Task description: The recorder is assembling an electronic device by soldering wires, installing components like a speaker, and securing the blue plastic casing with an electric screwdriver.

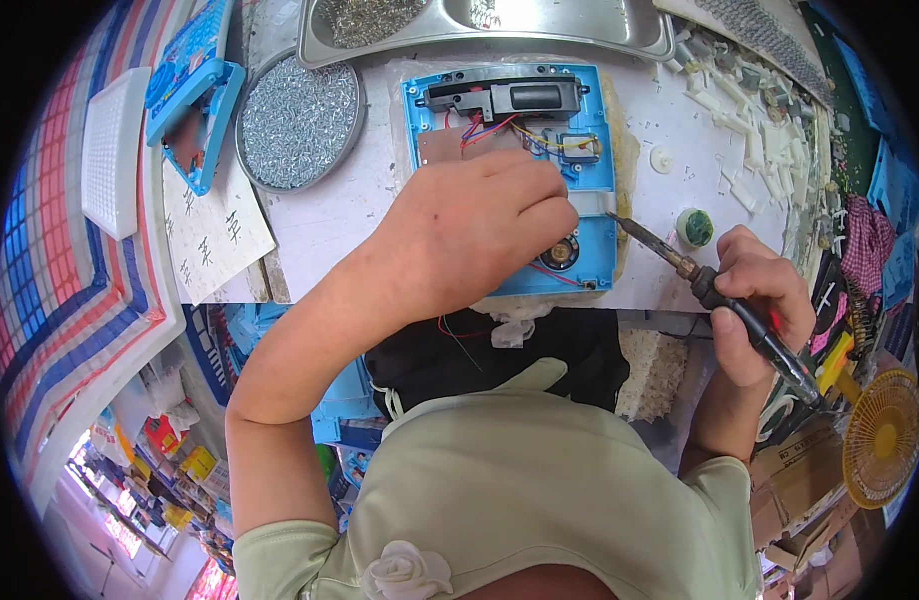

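My left hand (479, 225) reaches over an opened blue plastic casing (596, 176), its fingers curled down and closed; whatever they hold is hidden beneath them. In my right hand (764, 300) is a soldering iron (739, 312), gripped by its dark handle. The iron points left, its tip at the casing's right edge. Inside the casing, a black plastic part (519, 98) lies along the far side. A brown circuit board (444, 146) and red, blue and yellow wires (549, 141) are partly covered by my hand. A small round speaker (561, 253) shows near the front.
A small green-topped round pot (693, 227) stands beside the iron. Scattered white plastic pieces (759, 140) lie at right. A bowl of small metal screws (299, 120), a blue triangular frame (201, 120) and a steel tray (569, 42) lie left and far. A yellow fan (884, 438) is at lower right.
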`<state>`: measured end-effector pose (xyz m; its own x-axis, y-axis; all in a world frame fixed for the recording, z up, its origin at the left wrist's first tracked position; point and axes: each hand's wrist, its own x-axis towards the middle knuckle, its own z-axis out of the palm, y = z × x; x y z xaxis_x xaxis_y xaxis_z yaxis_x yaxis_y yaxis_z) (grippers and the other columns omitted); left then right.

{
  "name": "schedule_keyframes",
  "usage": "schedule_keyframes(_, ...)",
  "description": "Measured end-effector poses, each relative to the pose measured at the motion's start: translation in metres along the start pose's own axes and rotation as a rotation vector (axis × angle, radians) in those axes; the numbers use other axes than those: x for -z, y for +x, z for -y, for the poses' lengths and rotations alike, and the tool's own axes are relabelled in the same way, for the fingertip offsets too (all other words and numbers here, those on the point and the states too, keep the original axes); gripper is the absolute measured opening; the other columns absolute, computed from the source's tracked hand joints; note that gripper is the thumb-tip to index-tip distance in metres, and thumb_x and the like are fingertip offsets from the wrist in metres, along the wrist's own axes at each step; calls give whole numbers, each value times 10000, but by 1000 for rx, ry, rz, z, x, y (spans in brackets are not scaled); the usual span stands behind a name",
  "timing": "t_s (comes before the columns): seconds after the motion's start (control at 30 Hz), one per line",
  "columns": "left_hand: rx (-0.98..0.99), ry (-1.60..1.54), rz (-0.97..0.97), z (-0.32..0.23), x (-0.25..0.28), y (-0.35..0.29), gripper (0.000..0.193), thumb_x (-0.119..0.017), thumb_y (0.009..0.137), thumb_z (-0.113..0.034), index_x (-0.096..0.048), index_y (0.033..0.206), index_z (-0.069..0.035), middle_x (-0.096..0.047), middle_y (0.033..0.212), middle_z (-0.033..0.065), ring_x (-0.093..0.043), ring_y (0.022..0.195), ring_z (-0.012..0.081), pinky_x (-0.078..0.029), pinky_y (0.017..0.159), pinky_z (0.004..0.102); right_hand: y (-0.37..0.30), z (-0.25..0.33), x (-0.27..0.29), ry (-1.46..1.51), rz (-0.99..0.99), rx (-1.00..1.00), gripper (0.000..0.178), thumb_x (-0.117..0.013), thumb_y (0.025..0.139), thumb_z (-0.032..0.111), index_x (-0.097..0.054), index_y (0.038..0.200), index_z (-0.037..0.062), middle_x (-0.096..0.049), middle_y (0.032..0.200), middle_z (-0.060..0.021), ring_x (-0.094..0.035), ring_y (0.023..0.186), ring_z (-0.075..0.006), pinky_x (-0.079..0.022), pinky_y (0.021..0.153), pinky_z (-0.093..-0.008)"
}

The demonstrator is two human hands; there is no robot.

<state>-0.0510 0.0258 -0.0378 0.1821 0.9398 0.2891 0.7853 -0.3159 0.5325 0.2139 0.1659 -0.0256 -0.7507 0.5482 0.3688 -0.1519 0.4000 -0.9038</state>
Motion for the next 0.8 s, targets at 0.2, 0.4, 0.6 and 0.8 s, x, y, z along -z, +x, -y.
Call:
schedule_keyframes(0.2,-24,1,27,3,1,-2,265,-737,716,-50,-640,959,-93,-656,989,49,-663,885,274,-561,693,364,-2,-2,-1,0,-11,-1,252,-749,764,120,-659,937,-38,-583,705,-87,-485,606,-210,-413,644,-368)
schedule_keyframes(0.4,28,28,14,-6,7,1,215,-728,761,-40,-631,950,-76,-624,1147,92,-667,898,284,-572,733,376,-1,0,-1,-9,-24,3,246,-740,766,115,-661,946,-32,-577,695,-80,-484,604,-207,-407,630,-357)
schedule_keyframes(0.6,156,-74,53,-10,10,0,227,-766,766,18,-629,930,-58,-611,1170,101,-658,873,276,-547,758,383,-1,-1,-1,-5,-14,22,239,-734,764,102,-661,948,-30,-562,681,-74,-474,591,-204,-397,616,-356)
schedule_keyframes(0.8,155,-124,-8,-13,2,5,226,-763,763,44,-634,916,-60,-607,1134,101,-639,853,283,-516,749,390,0,-3,-2,4,26,43,233,-739,749,86,-662,938,-25,-563,681,-80,-467,570,-209,-378,586,-353)
